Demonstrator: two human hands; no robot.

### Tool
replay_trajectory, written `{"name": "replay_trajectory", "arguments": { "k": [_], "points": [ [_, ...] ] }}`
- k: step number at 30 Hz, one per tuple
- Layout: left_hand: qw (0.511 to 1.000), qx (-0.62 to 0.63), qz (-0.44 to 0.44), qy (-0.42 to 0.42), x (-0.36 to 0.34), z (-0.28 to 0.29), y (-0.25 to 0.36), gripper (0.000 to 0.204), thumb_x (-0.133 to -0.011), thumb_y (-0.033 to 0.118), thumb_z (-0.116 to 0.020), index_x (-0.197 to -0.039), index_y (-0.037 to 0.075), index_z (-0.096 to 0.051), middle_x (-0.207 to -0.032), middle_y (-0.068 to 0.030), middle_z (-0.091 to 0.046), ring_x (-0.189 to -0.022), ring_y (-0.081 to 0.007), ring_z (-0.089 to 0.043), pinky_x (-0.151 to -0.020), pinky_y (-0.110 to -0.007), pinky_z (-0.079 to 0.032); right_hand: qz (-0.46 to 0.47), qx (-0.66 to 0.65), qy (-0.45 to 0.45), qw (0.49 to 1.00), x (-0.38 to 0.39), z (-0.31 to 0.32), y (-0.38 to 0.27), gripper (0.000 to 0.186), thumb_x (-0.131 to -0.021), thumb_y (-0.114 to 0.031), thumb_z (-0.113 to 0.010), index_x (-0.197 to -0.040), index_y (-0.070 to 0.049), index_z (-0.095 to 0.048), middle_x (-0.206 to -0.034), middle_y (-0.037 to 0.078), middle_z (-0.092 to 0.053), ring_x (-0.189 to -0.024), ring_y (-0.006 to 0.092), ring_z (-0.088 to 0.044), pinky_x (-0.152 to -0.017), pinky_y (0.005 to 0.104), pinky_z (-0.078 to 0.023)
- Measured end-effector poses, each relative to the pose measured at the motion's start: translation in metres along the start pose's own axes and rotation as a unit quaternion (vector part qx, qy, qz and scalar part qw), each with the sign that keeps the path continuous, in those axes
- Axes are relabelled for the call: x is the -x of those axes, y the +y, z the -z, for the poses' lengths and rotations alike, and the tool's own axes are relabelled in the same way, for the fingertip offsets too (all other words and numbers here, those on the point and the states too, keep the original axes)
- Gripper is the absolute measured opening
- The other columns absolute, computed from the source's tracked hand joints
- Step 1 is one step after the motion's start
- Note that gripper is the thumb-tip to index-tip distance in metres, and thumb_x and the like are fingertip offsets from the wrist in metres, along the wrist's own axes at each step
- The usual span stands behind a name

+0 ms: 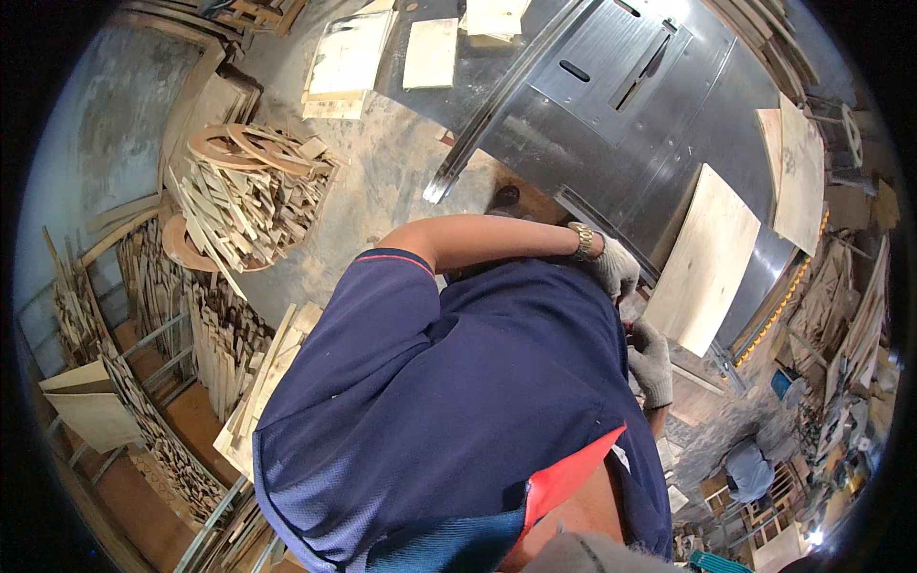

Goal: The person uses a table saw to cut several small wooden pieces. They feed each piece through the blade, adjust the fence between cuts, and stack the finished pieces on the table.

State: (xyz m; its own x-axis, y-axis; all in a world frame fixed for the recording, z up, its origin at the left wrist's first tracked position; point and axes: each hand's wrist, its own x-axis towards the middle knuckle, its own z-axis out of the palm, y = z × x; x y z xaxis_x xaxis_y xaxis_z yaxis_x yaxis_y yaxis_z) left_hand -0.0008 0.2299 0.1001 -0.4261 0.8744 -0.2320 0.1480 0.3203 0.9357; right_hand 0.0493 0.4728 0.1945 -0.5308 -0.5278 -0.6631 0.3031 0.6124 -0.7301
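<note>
My left hand [618, 268], in a pale knit work glove with a gold watch above it, is curled close to my body by the near edge of the metal saw table [583, 143]. Just below it my right hand [651, 365], gloved too, has its fingers bent inward. Whatever the two hands close on, if anything, is hidden or too small to name. Beside them a pale plywood panel [707, 258] lies slanted on the table, its near corner reaching toward my right hand. The table's slotted blade plate [645, 72] lies farther off.
More plywood sheets [798, 177] rest at the table's right end. Other boards [430, 54] lie at the far left. A metal rail [506, 95] crosses the table. Offcuts [253, 201] heap on the floor at left, beside racks of strips [224, 344]. Another person [750, 470] is at lower right.
</note>
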Motion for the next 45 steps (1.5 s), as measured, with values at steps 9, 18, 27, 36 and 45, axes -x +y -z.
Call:
{"name": "replay_trajectory", "arguments": {
  "k": [9,18,27,36,45],
  "points": [
    [0.985,0.090,-0.044,0.144,0.018,0.010,0.046,0.021,-0.088,0.021,-0.069,-0.102,0.006,-0.072,-0.093,-0.0108,-0.073,-0.087,-0.0217,-0.068,-0.077,-0.038,-0.049,0.023,-0.138,0.109,0.984,-0.019,-0.004,0.039,0.041,-0.092,-0.015,-0.064,-0.130,0.001,-0.061,-0.095,0.002,-0.065,-0.083,0.0104,-0.058,-0.073,0.0253,-0.048],
    [0.970,0.123,0.059,0.201,0.055,0.030,0.030,0.031,-0.095,0.030,-0.066,-0.112,0.005,-0.072,-0.094,-0.0055,-0.068,-0.088,-0.0155,-0.063,-0.081,-0.033,-0.051,0.078,0.042,0.052,0.995,0.029,-0.007,-0.030,0.023,-0.079,-0.012,-0.072,-0.092,0.003,-0.060,-0.080,0.009,-0.059,-0.078,0.0179,-0.057,-0.077,0.0353,-0.048],
    [0.993,0.105,0.059,-0.011,0.041,0.024,0.043,0.030,-0.098,0.032,-0.061,-0.113,0.008,-0.071,-0.114,-0.0126,-0.068,-0.105,-0.0251,-0.066,-0.093,-0.036,-0.049,0.134,-0.081,-0.010,0.988,0.051,-0.021,-0.035,0.023,-0.071,-0.009,-0.077,-0.079,0.004,-0.059,-0.080,0.009,-0.059,-0.079,0.0194,-0.058,-0.078,0.0360,-0.049],
    [0.990,0.015,0.033,-0.139,0.008,0.010,0.034,0.046,-0.101,0.049,-0.052,-0.124,0.013,-0.069,-0.135,-0.0162,-0.058,-0.130,-0.0328,-0.052,-0.109,-0.040,-0.038,0.129,-0.099,0.023,0.986,0.053,-0.029,-0.026,0.026,-0.074,-0.013,-0.081,-0.079,0.003,-0.062,-0.081,0.009,-0.061,-0.081,0.0197,-0.059,-0.079,0.0358,-0.050],
    [0.989,0.060,0.027,-0.131,0.007,0.003,0.022,0.055,-0.102,0.052,-0.048,-0.129,0.007,-0.064,-0.134,-0.0130,-0.060,-0.125,-0.0297,-0.056,-0.108,-0.038,-0.040,0.126,-0.083,0.039,0.988,0.051,-0.030,-0.023,0.028,-0.075,-0.016,-0.082,-0.082,0.003,-0.063,-0.080,0.009,-0.061,-0.080,0.0191,-0.059,-0.078,0.0350,-0.049]
  ]
}}
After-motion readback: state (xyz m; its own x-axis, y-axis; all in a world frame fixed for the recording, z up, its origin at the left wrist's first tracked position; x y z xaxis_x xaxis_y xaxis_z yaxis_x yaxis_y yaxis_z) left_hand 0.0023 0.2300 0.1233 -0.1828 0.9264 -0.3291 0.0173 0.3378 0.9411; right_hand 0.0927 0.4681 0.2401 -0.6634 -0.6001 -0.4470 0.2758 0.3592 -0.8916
